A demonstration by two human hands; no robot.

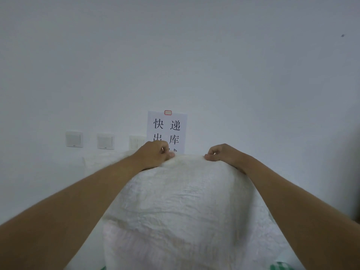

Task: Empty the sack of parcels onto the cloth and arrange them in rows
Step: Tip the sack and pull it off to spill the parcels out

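Note:
A large white woven sack (pixel 187 207) is held up in front of me and fills the lower middle of the head view. My left hand (pixel 155 153) grips its top edge on the left. My right hand (pixel 222 153) grips the same edge on the right, fingers curled over the fabric. Both arms stretch forward at about chest height. The sack bulges, and its contents are hidden. A small patch of green-and-white checked cloth (pixel 280 266) shows at the bottom edge below the sack. No parcels are visible.
A plain white wall stands straight ahead. A paper sign (pixel 167 131) with black characters hangs on it behind the sack. To the sign's left sit three wall switches (pixel 105 141). A dark edge (pixel 357 182) runs down the far right.

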